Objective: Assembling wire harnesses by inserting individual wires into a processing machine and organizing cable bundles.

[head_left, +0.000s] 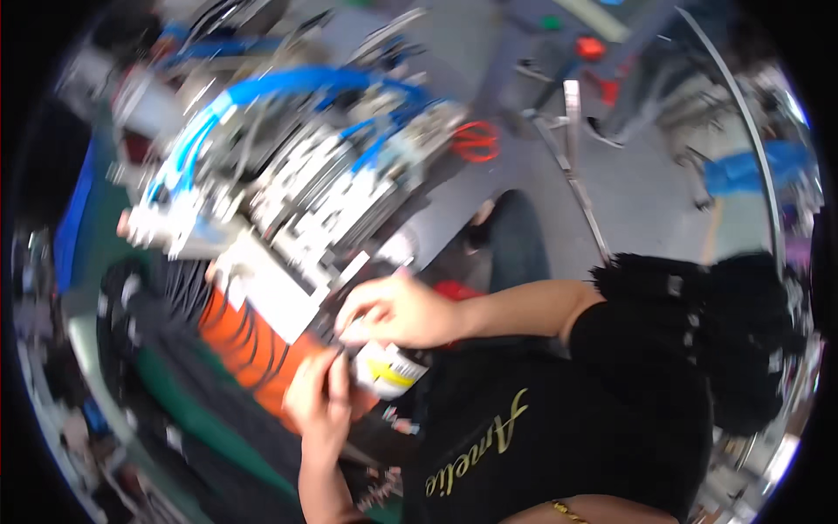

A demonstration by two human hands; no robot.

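My right hand (397, 312) reaches in from the right, fingers curled and thumb and fingertips drawn together; whatever is between them is too small and blurred to make out. Just below and to its left is my left hand (319, 395), fingers bent and close together, its grip smeared by motion. A white container or roll with a yellow mark (388, 370) sits beside the left fingertips, under the right hand; I cannot tell whether either hand touches it. Behind the hands stands a metal machine (319, 188) with a flat white plate (275, 293) at its near end.
Thick blue hoses (292, 80) arch over the machine. Black cables cross an orange surface (236, 336) left of my hands. A red coil (476, 141) hangs at the machine's far right. Farther right are a metal frame (567, 166) on grey floor and a blue bag-like thing (755, 168).
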